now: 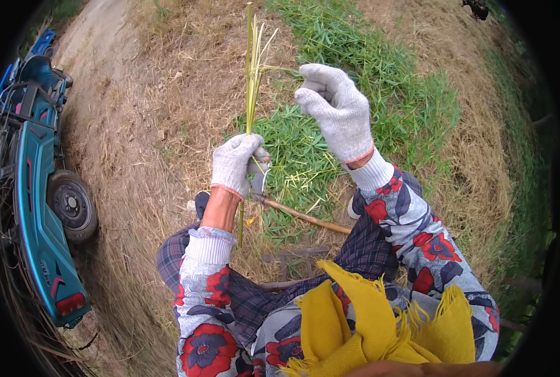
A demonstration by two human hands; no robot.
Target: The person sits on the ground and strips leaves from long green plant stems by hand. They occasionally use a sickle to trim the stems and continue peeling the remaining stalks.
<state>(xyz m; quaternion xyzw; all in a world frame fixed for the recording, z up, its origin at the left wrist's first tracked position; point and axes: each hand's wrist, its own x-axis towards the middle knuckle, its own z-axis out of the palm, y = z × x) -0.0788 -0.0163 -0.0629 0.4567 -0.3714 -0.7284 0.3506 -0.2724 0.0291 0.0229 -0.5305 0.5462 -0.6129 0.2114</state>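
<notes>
My left hand [239,162], in a white knit glove, is closed around a bunch of thin green-yellow stalks [252,89] that stand up from the fist; one stalk end shows below it. My right hand [334,106], gloved alike, is raised to the right with curled fingers. A thin strip [280,69] runs from the stalks to its fingertips; whether they pinch it is unclear. Below my left hand is a sickle-like blade [259,183] on a wooden handle [308,218], which reaches to my right leg. Cut green leaves and pale stalk bits [303,176] lie between my feet.
A heap of leafy green stems [379,70] lies ahead to the right on dry grass. At the left stands a teal cargo vehicle [39,202] with a black wheel [72,206], brushwood along its far side. A wooden frame [298,254] is low between my legs.
</notes>
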